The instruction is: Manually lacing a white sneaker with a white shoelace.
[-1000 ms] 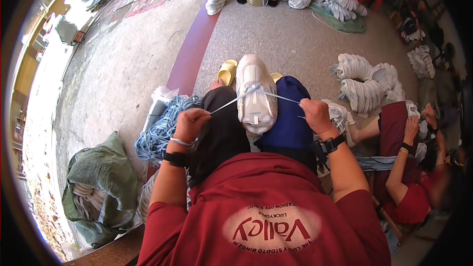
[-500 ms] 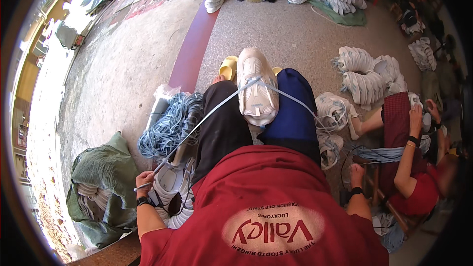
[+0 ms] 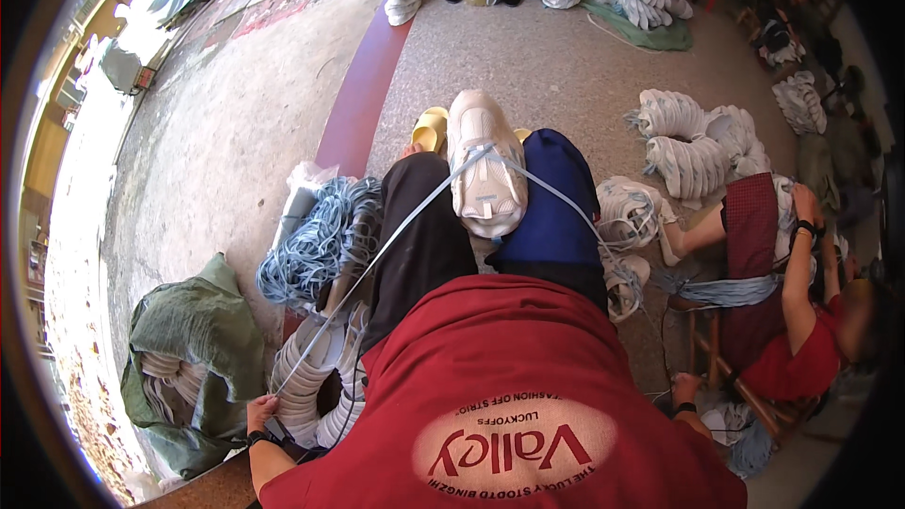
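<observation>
A cream sneaker (image 3: 485, 170) stands between my knees with its toe pointing away from me. A pale blue shoelace (image 3: 405, 220) is threaded at its front, and its two ends spread out to either side. Low at the left, my left hand (image 3: 261, 412) pinches one end, keeping that strand in a long straight line. My right hand (image 3: 686, 388) is closed low at the right, beside my body. The other strand runs over my blue-covered thigh toward it, though its far end is thin and hard to follow.
A tangle of blue laces (image 3: 320, 240) lies left of my leg, above stacked white shoe uppers (image 3: 306, 372). A green sack (image 3: 193, 349) stands farther left. Bundled uppers (image 3: 688, 165) lie at the right, near a seated co-worker in red (image 3: 801, 339). A purple stripe (image 3: 363, 94) crosses the floor.
Both my hands have moved down and back, drawing the lace strands out longer. The sneaker stays between my knees. The co-worker's arms have shifted, and the view has moved slightly.
</observation>
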`<state>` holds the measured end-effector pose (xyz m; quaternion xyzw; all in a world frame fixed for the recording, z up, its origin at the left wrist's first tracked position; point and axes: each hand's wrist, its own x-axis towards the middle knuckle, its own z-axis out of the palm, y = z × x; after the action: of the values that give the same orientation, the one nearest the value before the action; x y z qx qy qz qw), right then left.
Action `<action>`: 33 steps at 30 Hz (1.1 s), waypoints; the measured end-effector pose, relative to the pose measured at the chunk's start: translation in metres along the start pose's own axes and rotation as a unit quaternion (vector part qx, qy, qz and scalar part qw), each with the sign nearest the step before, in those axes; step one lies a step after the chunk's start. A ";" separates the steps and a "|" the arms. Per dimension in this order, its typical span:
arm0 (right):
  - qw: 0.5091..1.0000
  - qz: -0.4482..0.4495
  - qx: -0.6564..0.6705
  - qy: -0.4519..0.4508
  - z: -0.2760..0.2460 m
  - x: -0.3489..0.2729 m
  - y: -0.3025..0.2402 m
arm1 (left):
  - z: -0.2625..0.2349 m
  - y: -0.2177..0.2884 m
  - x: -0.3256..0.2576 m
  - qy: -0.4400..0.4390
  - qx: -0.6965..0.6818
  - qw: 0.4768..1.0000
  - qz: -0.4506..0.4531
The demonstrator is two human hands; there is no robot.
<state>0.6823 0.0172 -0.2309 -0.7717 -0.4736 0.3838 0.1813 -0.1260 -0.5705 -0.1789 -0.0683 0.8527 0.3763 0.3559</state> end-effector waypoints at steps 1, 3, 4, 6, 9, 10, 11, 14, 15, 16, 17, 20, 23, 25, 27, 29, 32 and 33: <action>1.000 0.000 -0.001 0.001 -0.004 -0.005 -0.002 | -0.001 -0.008 -0.004 -0.002 0.000 1.000 0.000; 0.984 -0.064 -0.168 -0.015 -0.028 -0.009 0.021 | -0.003 -0.021 -0.012 0.009 -0.033 0.999 -0.004; 0.983 -0.065 -0.171 -0.013 -0.034 -0.010 0.028 | -0.005 -0.029 -0.016 0.007 -0.028 1.000 -0.011; 0.963 -0.132 -0.233 0.038 -0.043 -0.012 0.038 | 0.004 -0.043 -0.016 0.021 -0.022 0.999 -0.027; 0.980 -0.059 -0.191 -0.011 -0.027 -0.006 0.005 | -0.008 -0.077 -0.015 0.039 0.000 0.999 -0.003; 0.986 -0.021 -0.162 -0.038 -0.005 0.000 -0.022 | -0.016 -0.082 -0.012 0.019 0.110 0.993 0.032; 0.989 0.016 -0.134 -0.065 0.019 0.004 -0.054 | -0.019 -0.086 -0.008 -0.002 0.217 0.974 0.065; 0.985 0.054 -0.045 -0.160 0.058 -0.001 -0.149 | 0.048 -0.034 0.009 -0.002 0.318 0.948 -0.017; 0.976 0.029 0.003 -0.216 0.071 -0.001 -0.178 | 0.095 0.018 -0.002 -0.001 0.284 0.946 -0.155; 0.954 0.019 0.056 -0.293 0.090 -0.003 -0.217 | 0.094 0.027 0.003 -0.005 0.220 0.968 -0.122; 0.929 -0.012 0.088 -0.360 0.110 0.001 -0.248 | 0.100 0.034 0.016 -0.010 0.157 0.984 -0.084; 0.856 -0.125 0.080 -0.496 0.154 -0.028 -0.371 | 0.158 0.136 0.027 -0.147 -0.155 0.975 -0.065; 0.775 -0.247 -0.002 -0.581 0.186 -0.057 -0.460 | 0.227 0.277 -0.014 -0.281 -0.228 0.930 0.071; 0.714 -0.357 -0.106 -0.593 0.220 -0.062 -0.496 | 0.262 0.340 -0.029 -0.365 -0.161 0.905 0.148; 0.696 -0.523 -0.202 -0.450 0.254 -0.066 -0.511 | 0.298 0.399 -0.049 -0.446 -0.085 0.871 0.189; 0.666 -0.605 -0.240 -0.364 0.279 -0.071 -0.526 | 0.333 0.441 -0.055 -0.479 0.028 0.840 0.253; 0.646 -0.713 -0.264 -0.071 0.304 -0.070 -0.538 | 0.372 0.478 -0.042 -0.456 0.106 0.830 0.303; 0.680 -0.708 -0.183 -0.048 0.314 -0.064 -0.539 | 0.382 0.482 -0.034 -0.432 0.136 0.831 0.323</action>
<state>0.1069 0.1968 -0.0585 -0.2045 -0.9475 0.0832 0.2313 -0.0741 0.0293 -0.0473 0.4293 0.6281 0.3415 0.5518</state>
